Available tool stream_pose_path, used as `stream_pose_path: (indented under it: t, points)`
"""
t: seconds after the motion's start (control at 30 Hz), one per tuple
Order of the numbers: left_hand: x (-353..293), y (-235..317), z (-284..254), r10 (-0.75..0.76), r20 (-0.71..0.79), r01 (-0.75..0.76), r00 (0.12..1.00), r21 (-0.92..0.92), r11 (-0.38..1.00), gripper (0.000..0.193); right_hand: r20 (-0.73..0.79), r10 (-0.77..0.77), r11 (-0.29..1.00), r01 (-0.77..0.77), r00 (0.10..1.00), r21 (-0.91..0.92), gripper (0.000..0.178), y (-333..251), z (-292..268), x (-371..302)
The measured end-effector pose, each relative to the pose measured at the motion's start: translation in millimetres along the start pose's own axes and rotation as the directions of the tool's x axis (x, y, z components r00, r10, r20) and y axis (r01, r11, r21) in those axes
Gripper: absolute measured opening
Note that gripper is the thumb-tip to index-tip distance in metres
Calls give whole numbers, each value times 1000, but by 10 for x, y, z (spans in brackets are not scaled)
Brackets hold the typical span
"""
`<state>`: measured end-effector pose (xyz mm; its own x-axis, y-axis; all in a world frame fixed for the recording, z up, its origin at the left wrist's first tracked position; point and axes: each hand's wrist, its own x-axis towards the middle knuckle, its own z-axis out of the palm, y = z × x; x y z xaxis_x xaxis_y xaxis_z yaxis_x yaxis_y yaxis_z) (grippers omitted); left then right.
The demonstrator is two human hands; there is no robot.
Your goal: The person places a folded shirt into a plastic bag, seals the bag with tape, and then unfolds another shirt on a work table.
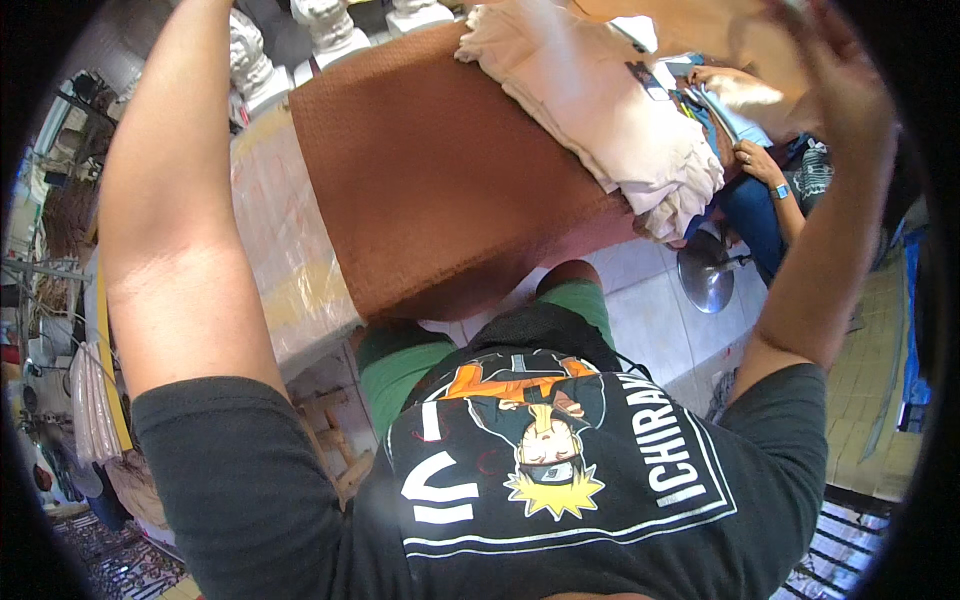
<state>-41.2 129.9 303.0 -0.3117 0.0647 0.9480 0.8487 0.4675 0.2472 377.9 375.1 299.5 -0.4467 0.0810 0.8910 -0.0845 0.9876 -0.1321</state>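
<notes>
My left arm rises along the left side and passes out of the top edge, so my left hand is out of sight. On the other side my right arm is raised too, with my right hand high at the upper right. Motion and the dark rim smear its fingers, and I cannot make out whether it holds anything. Below and between my arms stands a table with a brown textured cloth. A pile of cream-coloured fabric, its edges ruffled, lies along the right part of the cloth; neither visible forearm touches it.
Clear plastic sheeting covers the table's left end. White sculpted figures line the back. At the right, another person's hands handle papers or a booklet. A round metal stool stands on the tiled floor.
</notes>
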Motion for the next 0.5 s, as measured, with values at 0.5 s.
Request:
stream_pose_path:
  t: [0.5]
  points:
    - [-3083, -2266, -59, -781, 372, 841, 502, 1, 541, 16, 859, -177, 745, -505, 480, 435, 23, -1219, 2161, -2124]
